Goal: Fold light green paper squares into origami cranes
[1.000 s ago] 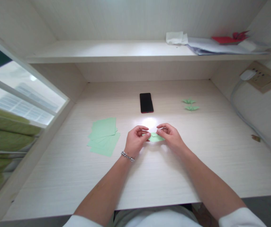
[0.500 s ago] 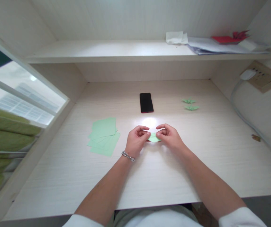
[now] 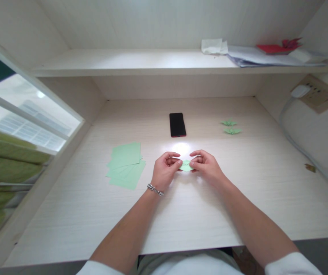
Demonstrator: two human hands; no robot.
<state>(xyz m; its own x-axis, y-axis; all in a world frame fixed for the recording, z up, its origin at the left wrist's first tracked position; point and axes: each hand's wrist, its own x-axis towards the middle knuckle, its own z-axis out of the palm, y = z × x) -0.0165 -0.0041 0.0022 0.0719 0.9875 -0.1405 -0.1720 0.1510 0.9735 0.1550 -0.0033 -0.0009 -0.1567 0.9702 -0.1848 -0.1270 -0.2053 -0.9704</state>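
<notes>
A small, partly folded piece of green paper point(image 3: 186, 166) lies on the desk between my two hands. My left hand point(image 3: 165, 170), with a metal bracelet at the wrist, pinches its left side with curled fingers. From the right, my right hand point(image 3: 207, 166) grips the other side with fingers bent. Both hands rest low on the desk point(image 3: 181, 214), near its middle.
A stack of green paper sheets point(image 3: 126, 164) lies left of my hands. A black phone point(image 3: 177, 124) lies beyond them. Two small folded green figures point(image 3: 231, 126) sit at the right. The upper shelf point(image 3: 124, 61) carries papers and red folded pieces point(image 3: 278, 47). A cable hangs from a wall socket point(image 3: 314, 93).
My right hand has slid left toward my left hand, and the visible part of the green paper between them has become smaller and more compact.
</notes>
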